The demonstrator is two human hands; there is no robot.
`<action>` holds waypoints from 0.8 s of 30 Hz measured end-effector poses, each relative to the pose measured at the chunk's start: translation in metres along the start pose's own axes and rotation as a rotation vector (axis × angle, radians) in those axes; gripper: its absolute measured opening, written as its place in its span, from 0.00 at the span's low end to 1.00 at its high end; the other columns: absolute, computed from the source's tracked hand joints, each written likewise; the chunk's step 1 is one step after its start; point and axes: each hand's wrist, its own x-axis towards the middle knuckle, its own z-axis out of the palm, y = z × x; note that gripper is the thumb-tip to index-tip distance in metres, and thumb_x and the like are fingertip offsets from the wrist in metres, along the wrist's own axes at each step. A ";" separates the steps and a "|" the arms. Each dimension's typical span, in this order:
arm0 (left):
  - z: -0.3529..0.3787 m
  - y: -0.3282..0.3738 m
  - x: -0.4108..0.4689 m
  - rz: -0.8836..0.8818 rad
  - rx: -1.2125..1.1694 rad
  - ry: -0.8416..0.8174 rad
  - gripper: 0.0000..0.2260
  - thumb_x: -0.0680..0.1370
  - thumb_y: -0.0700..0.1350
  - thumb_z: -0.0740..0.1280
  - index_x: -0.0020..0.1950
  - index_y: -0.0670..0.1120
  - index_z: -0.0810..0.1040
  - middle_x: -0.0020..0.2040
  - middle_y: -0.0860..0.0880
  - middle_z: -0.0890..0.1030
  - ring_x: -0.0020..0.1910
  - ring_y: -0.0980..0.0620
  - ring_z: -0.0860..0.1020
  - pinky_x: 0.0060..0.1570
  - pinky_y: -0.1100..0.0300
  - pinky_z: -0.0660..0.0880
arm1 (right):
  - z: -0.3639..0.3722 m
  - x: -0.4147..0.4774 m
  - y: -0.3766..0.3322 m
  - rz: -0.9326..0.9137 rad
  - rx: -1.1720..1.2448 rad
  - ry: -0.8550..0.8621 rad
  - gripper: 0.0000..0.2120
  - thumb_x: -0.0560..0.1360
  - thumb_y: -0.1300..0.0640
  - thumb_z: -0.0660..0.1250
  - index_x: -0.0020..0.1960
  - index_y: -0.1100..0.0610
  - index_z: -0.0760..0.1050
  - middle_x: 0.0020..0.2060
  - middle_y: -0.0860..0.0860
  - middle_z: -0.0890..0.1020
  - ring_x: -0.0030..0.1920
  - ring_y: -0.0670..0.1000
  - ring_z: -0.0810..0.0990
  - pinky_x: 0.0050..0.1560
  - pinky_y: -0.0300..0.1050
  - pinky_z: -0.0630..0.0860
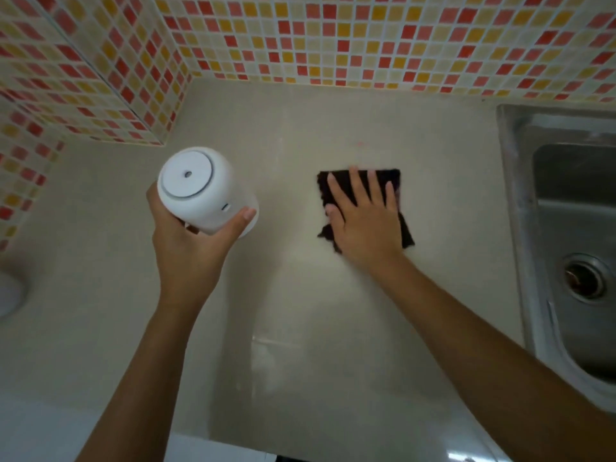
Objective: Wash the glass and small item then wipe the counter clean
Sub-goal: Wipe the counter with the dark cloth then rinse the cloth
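Observation:
My left hand (pixel 190 241) grips a white cylindrical container (pixel 203 188) with a round lid and holds it lifted above the beige counter (pixel 300 328). My right hand (pixel 363 218) lies flat, fingers spread, pressing a dark cloth (pixel 405 228) onto the counter near its middle. The cloth's edges show around the fingers and palm. No glass is in view.
A steel sink (pixel 566 228) with a round drain (pixel 585 278) is set in the counter at the right. Mosaic tile walls (pixel 333 38) in red, yellow and cream close the back and left. A white rounded object (pixel 8 295) sits at the left edge.

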 end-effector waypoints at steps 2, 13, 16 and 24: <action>0.004 -0.003 0.007 -0.021 -0.001 -0.008 0.40 0.66 0.45 0.80 0.72 0.46 0.62 0.66 0.53 0.73 0.63 0.59 0.75 0.62 0.50 0.75 | 0.001 -0.075 -0.021 -0.092 0.006 -0.037 0.25 0.80 0.42 0.49 0.77 0.44 0.55 0.77 0.53 0.56 0.76 0.60 0.53 0.74 0.61 0.49; 0.054 -0.004 0.036 -0.025 -0.047 -0.062 0.41 0.65 0.49 0.80 0.72 0.49 0.62 0.67 0.54 0.73 0.64 0.58 0.74 0.62 0.51 0.75 | -0.005 0.056 0.010 -0.064 -0.035 -0.072 0.25 0.79 0.39 0.47 0.75 0.40 0.56 0.77 0.50 0.58 0.76 0.58 0.55 0.73 0.62 0.48; 0.057 -0.005 0.032 -0.018 -0.033 -0.088 0.41 0.65 0.48 0.80 0.73 0.50 0.62 0.67 0.55 0.73 0.64 0.57 0.74 0.62 0.51 0.75 | -0.013 0.123 0.041 0.028 -0.019 -0.132 0.25 0.81 0.40 0.43 0.77 0.39 0.48 0.78 0.48 0.49 0.77 0.55 0.46 0.74 0.59 0.40; 0.027 -0.014 0.035 -0.045 -0.016 -0.085 0.42 0.63 0.47 0.81 0.72 0.50 0.63 0.66 0.55 0.74 0.63 0.57 0.75 0.62 0.48 0.75 | -0.029 0.063 0.126 0.474 -0.041 0.028 0.25 0.81 0.42 0.43 0.78 0.44 0.49 0.78 0.51 0.51 0.77 0.57 0.47 0.75 0.59 0.41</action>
